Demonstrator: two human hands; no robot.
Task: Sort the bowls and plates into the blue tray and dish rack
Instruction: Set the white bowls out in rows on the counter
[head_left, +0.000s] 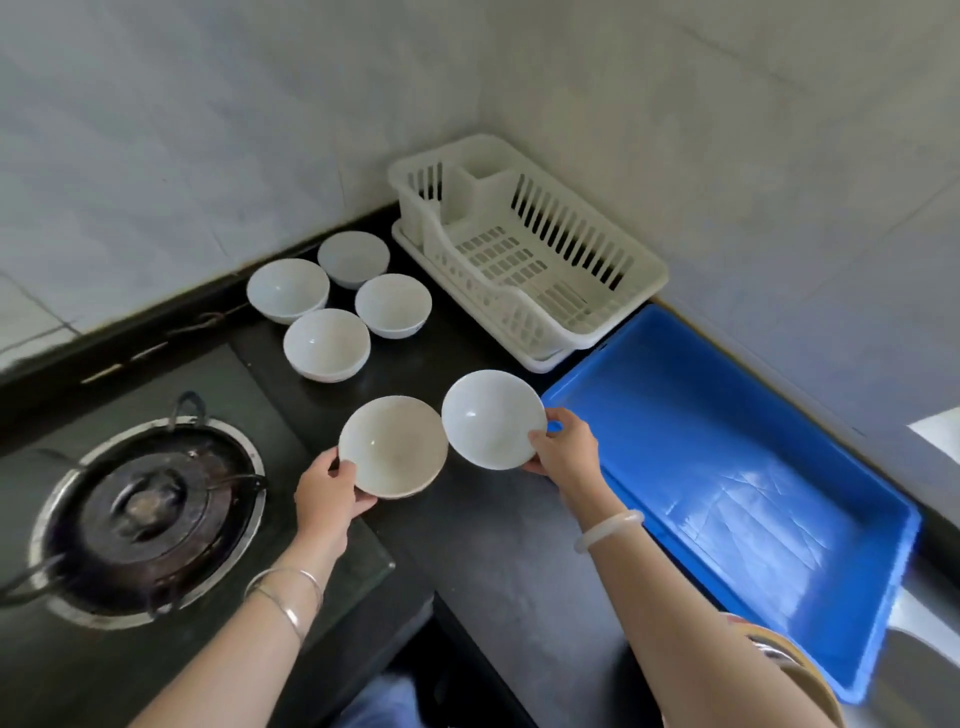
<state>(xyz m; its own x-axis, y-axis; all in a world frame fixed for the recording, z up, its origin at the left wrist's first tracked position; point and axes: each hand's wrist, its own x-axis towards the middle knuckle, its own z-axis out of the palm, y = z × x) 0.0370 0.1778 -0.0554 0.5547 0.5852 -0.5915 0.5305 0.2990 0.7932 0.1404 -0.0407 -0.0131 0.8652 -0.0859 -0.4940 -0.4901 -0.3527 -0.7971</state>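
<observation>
Currently the left hand (332, 486) is pinching a beige plate (393, 446) by its rim; the right hand (563, 446) is gripping a white plate (493, 419) beside the blue tray (727, 467). Rims are nearly touching, risking a clink or slip from the thin edge grips. Dish rack (524, 249) is sitting empty behind.

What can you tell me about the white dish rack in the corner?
The dish rack is cream-white plastic, rectangular, with slotted walls and a gridded floor. A walled compartment sits at its far end, and the near side dips in a low curve. It rests on a matching drip tray on the dark counter, pushed into the corner of the tiled walls. It looks empty: no bowl or plate is in it. Its near corner sits right beside the blue tray; I cannot tell if they touch.
</observation>
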